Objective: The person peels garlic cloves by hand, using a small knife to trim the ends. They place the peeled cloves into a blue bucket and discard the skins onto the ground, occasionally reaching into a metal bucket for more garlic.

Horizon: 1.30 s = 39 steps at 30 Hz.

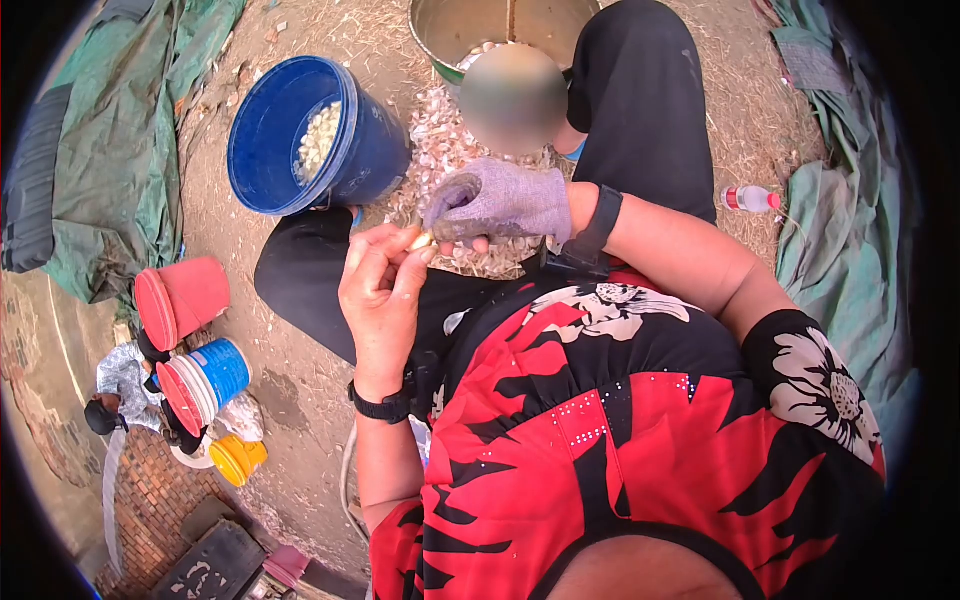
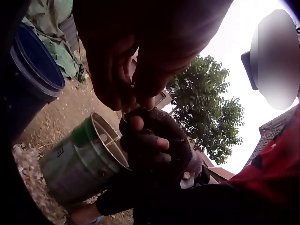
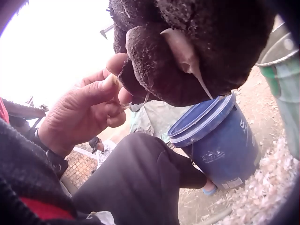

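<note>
Between the two hands, in the head view, is a small pale garlic clove. My bare left hand pinches it between thumb and fingertips. My right hand, in a greyish-purple glove with bare fingertips, is curled against its other side and grips it too. From the right wrist view, a piece of clove skin lies against the dark glove, and the left hand meets the gloved fingertips. In the left wrist view both hands are dark, and the clove cannot be made out.
A blue bucket with pale cloves stands front left. A green-rimmed metal bucket is ahead, with scattered skins between. Red, blue-white and yellow buckets and another person are left; a bottle lies right.
</note>
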Available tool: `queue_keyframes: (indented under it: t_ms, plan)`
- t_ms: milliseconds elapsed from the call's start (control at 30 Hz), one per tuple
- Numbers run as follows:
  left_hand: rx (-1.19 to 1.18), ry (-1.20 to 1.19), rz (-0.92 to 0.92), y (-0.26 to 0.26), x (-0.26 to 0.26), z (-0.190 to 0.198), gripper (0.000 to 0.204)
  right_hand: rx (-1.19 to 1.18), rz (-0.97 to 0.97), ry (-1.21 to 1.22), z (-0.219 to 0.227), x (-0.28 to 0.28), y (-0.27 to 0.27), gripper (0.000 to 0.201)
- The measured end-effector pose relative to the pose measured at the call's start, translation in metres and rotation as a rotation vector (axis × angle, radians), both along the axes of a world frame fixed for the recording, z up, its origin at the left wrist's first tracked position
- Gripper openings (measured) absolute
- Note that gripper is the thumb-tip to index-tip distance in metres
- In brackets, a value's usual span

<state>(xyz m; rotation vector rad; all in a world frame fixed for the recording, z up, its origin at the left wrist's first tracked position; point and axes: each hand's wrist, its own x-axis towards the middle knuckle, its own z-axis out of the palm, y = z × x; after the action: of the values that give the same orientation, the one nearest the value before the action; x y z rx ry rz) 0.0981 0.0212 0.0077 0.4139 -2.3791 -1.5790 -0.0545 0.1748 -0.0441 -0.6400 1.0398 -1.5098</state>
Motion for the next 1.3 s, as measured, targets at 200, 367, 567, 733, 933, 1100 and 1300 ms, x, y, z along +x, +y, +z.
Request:
queue_keyframes:
  t_ms: [200,367,567,733,933,1100,1300]
  plan:
    - [-0.169,-0.028,-0.069,0.002,0.003,0.005,0.022,0.067,0.047,0.089,0.011,0.001,0.004,0.031]
    - [-0.148,-0.059,-0.098,0.003,0.008,0.011,0.022,0.047,0.065,0.017,0.006,0.003,0.005,0.029]
    - [-0.196,-0.047,-0.156,0.007,0.008,0.010,0.029,0.090,0.081,0.088,0.003,0.003,0.002,0.024]
    - [-0.304,-0.103,-0.150,0.011,0.007,0.005,0.038,0.162,0.090,0.403,0.007,0.005,-0.002,0.021]
    - [0.088,-0.104,-0.127,0.007,0.006,0.002,0.030,0.111,0.100,-0.164,-0.004,0.000,0.004,0.025]
    - [0.384,0.041,-0.101,0.004,-0.002,0.005,0.023,-0.156,0.081,-0.474,-0.012,-0.003,0.007,0.032]
    - [0.615,0.149,0.062,-0.010,-0.005,0.003,0.023,0.118,-0.065,-0.034,-0.014,-0.005,0.000,0.037]
